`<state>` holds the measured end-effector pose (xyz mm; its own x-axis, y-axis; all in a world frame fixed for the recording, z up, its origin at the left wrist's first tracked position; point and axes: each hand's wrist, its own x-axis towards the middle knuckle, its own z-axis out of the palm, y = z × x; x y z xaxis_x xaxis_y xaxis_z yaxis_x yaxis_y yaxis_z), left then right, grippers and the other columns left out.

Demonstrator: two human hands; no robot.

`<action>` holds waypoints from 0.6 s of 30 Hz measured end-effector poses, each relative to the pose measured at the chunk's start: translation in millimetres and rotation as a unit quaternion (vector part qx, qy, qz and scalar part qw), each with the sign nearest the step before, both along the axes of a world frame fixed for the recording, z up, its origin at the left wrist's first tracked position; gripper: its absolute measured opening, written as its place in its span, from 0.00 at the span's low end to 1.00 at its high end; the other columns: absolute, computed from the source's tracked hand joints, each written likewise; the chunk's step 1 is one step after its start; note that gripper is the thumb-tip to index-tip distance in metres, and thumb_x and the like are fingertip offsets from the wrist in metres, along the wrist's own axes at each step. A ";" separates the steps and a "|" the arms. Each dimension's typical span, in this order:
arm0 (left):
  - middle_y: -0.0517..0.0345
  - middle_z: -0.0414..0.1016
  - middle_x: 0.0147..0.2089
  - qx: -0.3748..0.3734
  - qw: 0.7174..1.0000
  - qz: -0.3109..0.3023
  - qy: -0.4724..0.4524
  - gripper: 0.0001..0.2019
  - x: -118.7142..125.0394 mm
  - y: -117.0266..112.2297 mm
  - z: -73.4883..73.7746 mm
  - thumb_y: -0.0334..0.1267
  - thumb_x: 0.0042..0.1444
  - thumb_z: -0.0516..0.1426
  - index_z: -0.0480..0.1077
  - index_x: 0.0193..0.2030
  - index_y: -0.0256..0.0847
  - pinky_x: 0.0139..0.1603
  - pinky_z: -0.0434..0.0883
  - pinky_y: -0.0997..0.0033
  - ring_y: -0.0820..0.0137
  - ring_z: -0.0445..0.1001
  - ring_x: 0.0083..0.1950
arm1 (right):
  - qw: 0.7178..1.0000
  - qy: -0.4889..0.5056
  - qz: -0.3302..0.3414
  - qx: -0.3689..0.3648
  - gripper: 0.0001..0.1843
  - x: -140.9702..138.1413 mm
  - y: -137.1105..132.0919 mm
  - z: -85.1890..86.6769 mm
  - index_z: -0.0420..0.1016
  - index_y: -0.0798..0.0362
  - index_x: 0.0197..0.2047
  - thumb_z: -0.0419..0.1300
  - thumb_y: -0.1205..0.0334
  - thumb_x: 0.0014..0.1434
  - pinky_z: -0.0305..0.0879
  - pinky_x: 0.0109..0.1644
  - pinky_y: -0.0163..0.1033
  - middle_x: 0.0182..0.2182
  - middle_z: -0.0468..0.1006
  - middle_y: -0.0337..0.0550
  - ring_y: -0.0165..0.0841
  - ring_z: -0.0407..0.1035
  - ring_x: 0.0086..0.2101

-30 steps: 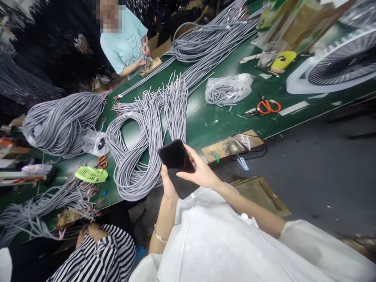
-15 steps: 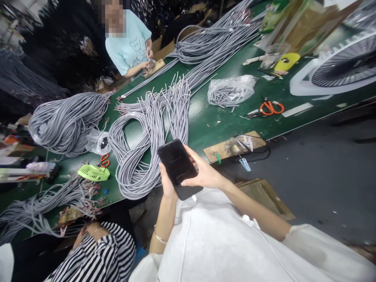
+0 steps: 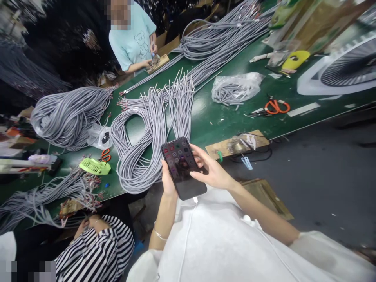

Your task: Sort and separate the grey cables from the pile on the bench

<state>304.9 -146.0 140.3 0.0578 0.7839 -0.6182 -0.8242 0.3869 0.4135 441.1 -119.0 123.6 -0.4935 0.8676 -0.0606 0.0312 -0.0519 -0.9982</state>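
Note:
A black phone (image 3: 182,166) with rows of app icons lit on its screen is in front of my chest, a white cable plugged into its bottom end. My left hand (image 3: 167,183) is closed round its left edge from below. My right hand (image 3: 210,168) holds the right edge, its thumb resting on the screen. Just beyond the phone, bundles of grey cable (image 3: 147,133) lie looped on the green table (image 3: 211,121).
A wooden jig (image 3: 236,144) sits at the table's near edge. Orange scissors (image 3: 274,106), a plastic bag of cable pieces (image 3: 235,88) and a white fan (image 3: 337,72) lie to the right. A person in stripes (image 3: 94,250) sits at lower left; another in light blue (image 3: 132,37) works opposite.
The phone screen went from dark to lit with app icons. My right thumb slid down the screen. The view shifted slightly.

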 end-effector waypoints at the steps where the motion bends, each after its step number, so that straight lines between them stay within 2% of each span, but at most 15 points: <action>1: 0.44 0.75 0.53 -0.002 1.000 -0.001 -0.002 0.34 -0.3 -0.7 0.0 0.63 0.58 0.43 0.72 0.53 0.36 0.60 0.66 0.48 0.51 0.68 0.60 | 1.000 -0.002 -0.003 0.000 0.42 -0.1 -0.6 -1.0 0.50 0.49 0.68 0.61 0.55 0.52 0.69 0.40 0.37 0.53 0.66 0.49 0.34 0.68 0.41; 3: 0.42 0.76 0.52 -0.005 1.000 -0.006 -0.006 0.35 -0.7 -2.7 -1.5 0.63 0.58 0.42 0.72 0.52 0.35 0.60 0.66 0.47 0.50 0.68 0.60 | 1.000 -0.015 -0.020 0.007 0.42 -1.6 -1.6 -2.8 0.51 0.50 0.67 0.61 0.53 0.52 0.69 0.42 0.39 0.51 0.67 0.49 0.34 0.68 0.40; 5: 0.42 0.76 0.52 0.001 1.000 -0.009 -0.004 0.36 -0.5 -5.6 -5.2 0.64 0.58 0.43 0.73 0.51 0.34 0.60 0.66 0.48 0.49 0.68 0.60 | 0.997 -0.040 -0.065 0.033 0.40 -5.5 -1.5 -3.3 0.53 0.50 0.66 0.62 0.52 0.53 0.69 0.45 0.42 0.50 0.67 0.50 0.37 0.67 0.42; 8: 0.42 0.76 0.52 0.014 1.000 0.000 0.005 0.33 1.1 -10.9 -13.4 0.63 0.56 0.47 0.74 0.49 0.35 0.61 0.65 0.50 0.49 0.66 0.61 | 0.979 -0.087 -0.145 0.116 0.39 -14.8 1.8 -0.2 0.55 0.50 0.64 0.62 0.50 0.52 0.67 0.50 0.48 0.50 0.67 0.50 0.43 0.64 0.49; 12: 0.47 0.75 0.53 0.011 0.998 0.046 0.027 0.25 3.5 -15.9 -20.6 0.57 0.56 0.53 0.75 0.46 0.38 0.62 0.65 0.52 0.50 0.64 0.64 | 0.944 -0.146 -0.184 0.232 0.36 -22.2 9.8 7.5 0.58 0.49 0.63 0.62 0.50 0.53 0.63 0.56 0.53 0.53 0.64 0.51 0.46 0.59 0.54; 15: 0.50 0.75 0.54 0.033 0.998 0.043 0.015 0.24 4.3 -16.4 -19.8 0.56 0.57 0.52 0.75 0.48 0.40 0.63 0.64 0.54 0.52 0.63 0.65 | 0.924 -0.162 -0.228 0.260 0.26 -18.5 15.0 10.6 0.59 0.48 0.62 0.54 0.54 0.61 0.62 0.56 0.52 0.53 0.65 0.51 0.44 0.60 0.54; 18: 0.50 0.76 0.54 0.027 0.999 0.042 0.009 0.23 4.8 -14.8 -15.7 0.55 0.58 0.52 0.75 0.48 0.39 0.63 0.64 0.55 0.54 0.63 0.64 | 0.920 -0.162 -0.237 0.267 0.27 -14.7 17.8 10.8 0.57 0.47 0.62 0.55 0.54 0.61 0.64 0.54 0.52 0.52 0.65 0.50 0.44 0.61 0.53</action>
<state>309.6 -160.8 124.6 -0.0204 0.8181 -0.5747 -0.8449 0.2932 0.4474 426.4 -101.1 134.4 -0.0827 0.9292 0.3602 0.4325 0.3591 -0.8270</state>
